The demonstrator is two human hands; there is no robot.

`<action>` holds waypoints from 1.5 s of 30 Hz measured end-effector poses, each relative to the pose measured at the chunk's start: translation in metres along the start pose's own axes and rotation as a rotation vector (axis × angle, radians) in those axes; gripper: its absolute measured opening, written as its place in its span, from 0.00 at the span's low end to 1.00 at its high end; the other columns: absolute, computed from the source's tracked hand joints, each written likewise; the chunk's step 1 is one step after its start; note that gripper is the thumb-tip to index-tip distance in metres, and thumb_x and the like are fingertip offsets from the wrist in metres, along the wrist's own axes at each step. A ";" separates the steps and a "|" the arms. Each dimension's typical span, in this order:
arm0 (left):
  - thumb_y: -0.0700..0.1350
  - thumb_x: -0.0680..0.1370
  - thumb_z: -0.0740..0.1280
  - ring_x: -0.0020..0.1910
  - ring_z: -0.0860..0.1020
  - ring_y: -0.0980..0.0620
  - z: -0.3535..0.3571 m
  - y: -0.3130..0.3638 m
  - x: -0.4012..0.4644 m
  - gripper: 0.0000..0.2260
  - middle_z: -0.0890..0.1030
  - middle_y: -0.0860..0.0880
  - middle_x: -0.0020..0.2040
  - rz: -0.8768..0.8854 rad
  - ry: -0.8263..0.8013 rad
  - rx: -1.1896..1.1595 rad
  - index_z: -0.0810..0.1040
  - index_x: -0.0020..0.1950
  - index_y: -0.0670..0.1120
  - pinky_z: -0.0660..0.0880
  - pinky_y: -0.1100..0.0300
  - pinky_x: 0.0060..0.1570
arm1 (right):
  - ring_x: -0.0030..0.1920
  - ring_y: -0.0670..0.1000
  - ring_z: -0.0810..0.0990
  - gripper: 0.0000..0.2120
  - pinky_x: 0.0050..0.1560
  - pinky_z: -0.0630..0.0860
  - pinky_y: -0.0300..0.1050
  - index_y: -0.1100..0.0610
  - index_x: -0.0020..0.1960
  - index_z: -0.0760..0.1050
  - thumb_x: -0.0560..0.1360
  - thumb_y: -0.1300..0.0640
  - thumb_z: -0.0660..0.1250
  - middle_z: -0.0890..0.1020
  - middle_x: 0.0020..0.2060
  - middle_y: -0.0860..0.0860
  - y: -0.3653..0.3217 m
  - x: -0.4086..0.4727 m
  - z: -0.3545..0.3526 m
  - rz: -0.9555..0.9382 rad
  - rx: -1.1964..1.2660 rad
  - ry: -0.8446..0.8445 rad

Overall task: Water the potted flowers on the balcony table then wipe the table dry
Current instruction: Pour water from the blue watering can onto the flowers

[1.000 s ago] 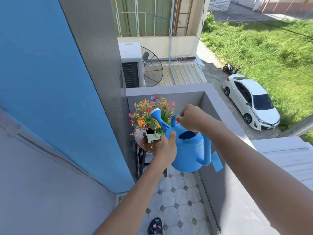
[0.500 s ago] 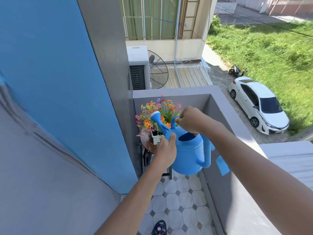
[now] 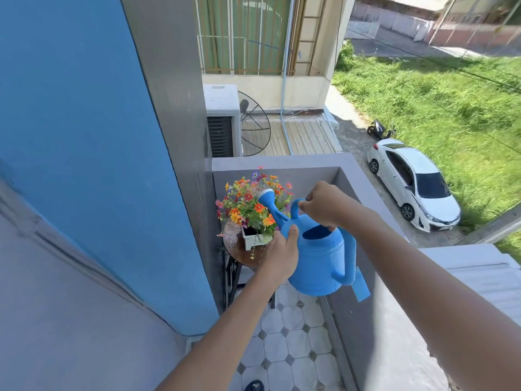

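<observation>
A blue plastic watering can (image 3: 321,263) hangs in front of me over the balcony floor. My right hand (image 3: 327,204) is closed around its top handle. My left hand (image 3: 282,252) presses against its left side, near the base of the spout. The spout's rose (image 3: 267,196) is raised among the orange, red and purple flowers (image 3: 248,207), which stand in a small white pot (image 3: 251,240). The pot sits on a round brown table (image 3: 232,244) in the balcony's far left corner. No water is seen coming out.
The grey parapet wall (image 3: 282,165) closes the balcony ahead and on the right. A blue and grey wall (image 3: 112,165) rises on the left. White octagonal floor tiles (image 3: 282,348) lie below. A white car (image 3: 414,182) is parked far down on the right.
The can has tipped back a little: its spout head has risen from among the blooms toward their tops. Both hands keep their hold. My view has shifted slightly.
</observation>
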State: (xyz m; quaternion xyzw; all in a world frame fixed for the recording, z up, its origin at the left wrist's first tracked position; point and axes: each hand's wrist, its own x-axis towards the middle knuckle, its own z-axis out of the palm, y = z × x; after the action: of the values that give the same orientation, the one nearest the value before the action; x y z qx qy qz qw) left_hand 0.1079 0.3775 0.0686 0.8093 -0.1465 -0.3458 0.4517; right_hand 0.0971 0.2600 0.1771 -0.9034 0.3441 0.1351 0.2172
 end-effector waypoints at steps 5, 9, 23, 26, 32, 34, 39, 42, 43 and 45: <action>0.65 0.80 0.48 0.42 0.75 0.46 0.002 0.005 0.004 0.31 0.75 0.40 0.46 0.008 -0.014 -0.040 0.67 0.65 0.39 0.68 0.52 0.37 | 0.20 0.52 0.75 0.14 0.20 0.67 0.37 0.62 0.54 0.76 0.79 0.55 0.57 0.76 0.29 0.56 0.006 0.010 0.000 0.002 -0.037 0.019; 0.66 0.79 0.47 0.46 0.73 0.48 0.007 0.008 0.012 0.31 0.76 0.39 0.57 0.003 -0.061 -0.055 0.66 0.66 0.42 0.66 0.54 0.41 | 0.15 0.51 0.75 0.14 0.21 0.69 0.37 0.60 0.55 0.77 0.79 0.54 0.57 0.78 0.27 0.57 0.011 0.019 -0.002 0.035 -0.034 0.009; 0.68 0.78 0.48 0.46 0.75 0.48 0.005 0.025 0.044 0.30 0.76 0.43 0.52 0.060 -0.052 -0.041 0.70 0.61 0.45 0.70 0.52 0.43 | 0.22 0.55 0.78 0.10 0.28 0.74 0.41 0.63 0.42 0.70 0.78 0.57 0.61 0.80 0.26 0.57 0.011 0.049 -0.023 0.076 -0.014 0.048; 0.67 0.78 0.48 0.41 0.73 0.49 0.001 0.027 0.049 0.29 0.76 0.44 0.49 0.071 -0.040 -0.037 0.70 0.61 0.44 0.68 0.54 0.37 | 0.22 0.56 0.78 0.09 0.30 0.75 0.42 0.64 0.45 0.72 0.78 0.58 0.60 0.80 0.26 0.58 0.008 0.054 -0.025 0.061 -0.034 0.038; 0.64 0.80 0.49 0.38 0.71 0.53 -0.009 0.029 0.053 0.26 0.72 0.49 0.43 0.062 -0.003 -0.060 0.70 0.60 0.43 0.65 0.56 0.33 | 0.24 0.55 0.77 0.11 0.28 0.75 0.40 0.64 0.46 0.73 0.78 0.55 0.61 0.80 0.31 0.58 -0.001 0.057 -0.027 0.017 0.036 0.049; 0.64 0.80 0.49 0.39 0.71 0.53 -0.011 0.027 0.052 0.26 0.72 0.48 0.44 0.052 0.006 -0.069 0.70 0.60 0.43 0.65 0.56 0.34 | 0.27 0.54 0.75 0.10 0.26 0.72 0.38 0.62 0.46 0.74 0.78 0.55 0.62 0.78 0.34 0.56 -0.006 0.055 -0.026 -0.025 0.042 0.057; 0.64 0.80 0.49 0.40 0.72 0.52 -0.015 0.019 0.045 0.27 0.74 0.47 0.46 0.028 0.025 -0.063 0.69 0.61 0.42 0.66 0.55 0.35 | 0.25 0.50 0.73 0.10 0.25 0.69 0.38 0.61 0.44 0.73 0.77 0.54 0.63 0.75 0.30 0.53 -0.014 0.049 -0.020 -0.073 0.038 0.032; 0.64 0.80 0.48 0.43 0.74 0.50 -0.018 0.015 0.038 0.28 0.74 0.47 0.47 0.009 0.032 -0.040 0.67 0.64 0.43 0.67 0.54 0.38 | 0.25 0.50 0.72 0.10 0.24 0.69 0.38 0.61 0.44 0.72 0.78 0.54 0.64 0.75 0.30 0.53 -0.016 0.043 -0.017 -0.086 0.051 0.018; 0.64 0.80 0.48 0.44 0.74 0.50 -0.020 0.015 0.036 0.28 0.74 0.48 0.47 0.007 0.031 -0.030 0.67 0.64 0.43 0.68 0.54 0.38 | 0.25 0.50 0.73 0.10 0.24 0.69 0.38 0.61 0.44 0.72 0.78 0.54 0.64 0.75 0.30 0.53 -0.016 0.041 -0.017 -0.089 0.057 0.013; 0.64 0.80 0.48 0.43 0.74 0.52 -0.021 0.014 0.031 0.28 0.73 0.49 0.45 0.007 0.025 -0.007 0.66 0.65 0.43 0.68 0.55 0.37 | 0.25 0.50 0.73 0.10 0.24 0.70 0.38 0.62 0.45 0.73 0.77 0.54 0.64 0.74 0.29 0.52 -0.016 0.038 -0.016 -0.093 0.067 0.000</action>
State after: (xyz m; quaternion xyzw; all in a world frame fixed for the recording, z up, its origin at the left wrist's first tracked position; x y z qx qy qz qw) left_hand 0.1453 0.3659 0.0745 0.8114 -0.1426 -0.3347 0.4575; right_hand 0.1367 0.2416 0.1808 -0.9107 0.3060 0.1132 0.2534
